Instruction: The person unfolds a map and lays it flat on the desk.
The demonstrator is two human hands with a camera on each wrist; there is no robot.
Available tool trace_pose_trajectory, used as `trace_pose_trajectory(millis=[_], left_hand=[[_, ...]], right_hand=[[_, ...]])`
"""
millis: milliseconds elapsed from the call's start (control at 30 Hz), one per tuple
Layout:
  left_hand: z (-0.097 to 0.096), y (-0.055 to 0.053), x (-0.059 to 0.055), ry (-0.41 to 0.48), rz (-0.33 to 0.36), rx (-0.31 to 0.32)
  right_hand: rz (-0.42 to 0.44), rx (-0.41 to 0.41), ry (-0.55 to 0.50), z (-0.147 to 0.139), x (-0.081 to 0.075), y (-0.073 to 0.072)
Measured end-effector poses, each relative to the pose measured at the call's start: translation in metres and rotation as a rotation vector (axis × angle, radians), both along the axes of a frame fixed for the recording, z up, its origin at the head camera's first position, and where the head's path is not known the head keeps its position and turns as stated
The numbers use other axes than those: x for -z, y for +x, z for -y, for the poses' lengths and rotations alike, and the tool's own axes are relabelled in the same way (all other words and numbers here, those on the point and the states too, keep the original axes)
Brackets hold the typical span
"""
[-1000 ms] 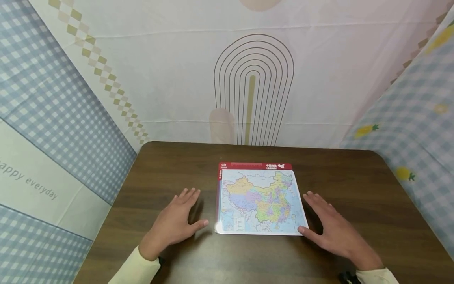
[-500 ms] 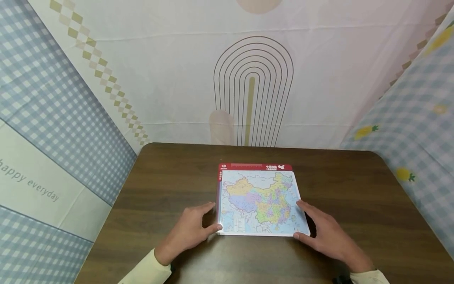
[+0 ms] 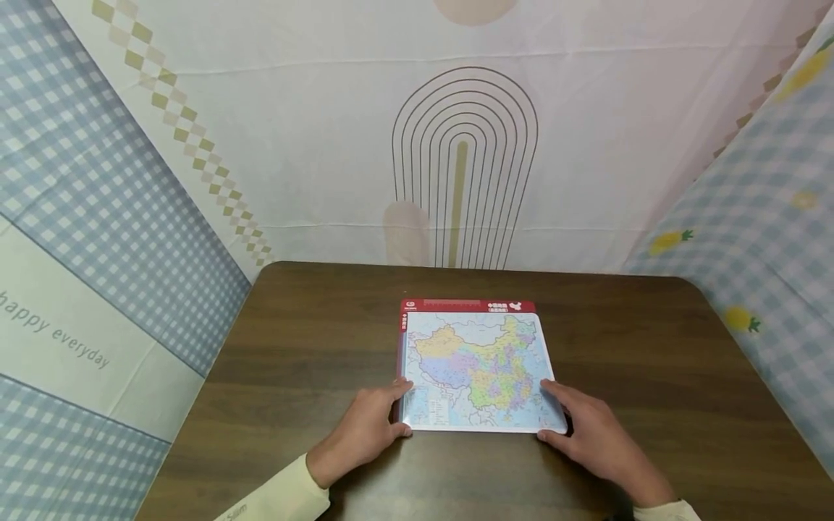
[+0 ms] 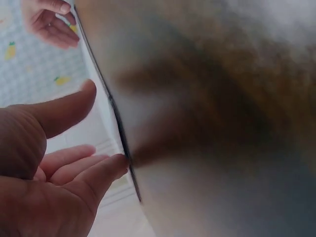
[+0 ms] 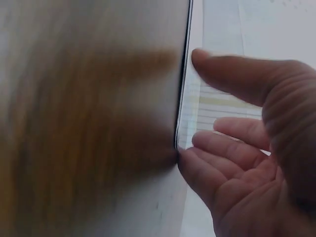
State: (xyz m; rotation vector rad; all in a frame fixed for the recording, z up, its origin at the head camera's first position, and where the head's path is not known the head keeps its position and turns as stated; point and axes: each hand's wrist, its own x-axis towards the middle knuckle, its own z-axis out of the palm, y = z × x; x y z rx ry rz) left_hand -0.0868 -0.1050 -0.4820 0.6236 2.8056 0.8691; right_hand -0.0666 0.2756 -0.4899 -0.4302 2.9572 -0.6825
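A flat map board (image 3: 482, 354) with a red top band and a coloured map lies on the table. My left hand (image 3: 365, 427) is at its lower left corner, index fingertip over the left edge. In the left wrist view a fingertip of my left hand (image 4: 74, 182) meets the thin dark edge of the board (image 4: 121, 129), and the thumb stands away from it. My right hand (image 3: 596, 434) is at the lower right corner. In the right wrist view a fingertip of my right hand (image 5: 237, 173) touches the board's edge (image 5: 181, 89), with the thumb raised beside it.
The brown wooden table (image 3: 313, 318) extends on all sides of the board. A white printed cloth (image 3: 313, 145) hangs behind it. Blue checked cloths (image 3: 156, 188) hang at left and right.
Both hands have moved inward and down to the board's lower corners, the left hand travelling further. Their spread fingers have drawn closer to its edges. The board stays nearly in place.
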Motion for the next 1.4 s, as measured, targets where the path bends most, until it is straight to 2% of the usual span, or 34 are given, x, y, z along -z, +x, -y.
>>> trace_pose_trajectory(millis=[267,600,900,1033,1233,1400], left_hand=[[-0.005,0.0,0.006,-0.005,-0.08,0.024],[-0.004,-0.001,0.007,-0.038,-0.095,0.069],[-0.006,-0.001,0.004,-0.063,-0.087,0.076],[-0.003,-0.006,0.003,-0.08,-0.09,0.114],[0.001,-0.011,0.003,-0.136,-0.104,0.178],[0.008,-0.014,0.007,-0.135,-0.124,0.23]], right_hand=[[-0.011,0.004,0.006,0.004,0.001,0.001],[-0.015,-0.009,0.024,0.003,0.005,0.0],[-0.041,-0.028,0.016,0.004,0.0,-0.001],[-0.05,-0.008,0.035,0.009,-0.002,0.002],[-0.02,0.036,0.055,0.016,-0.006,0.005],[0.001,0.071,0.061,0.023,-0.008,0.007]])
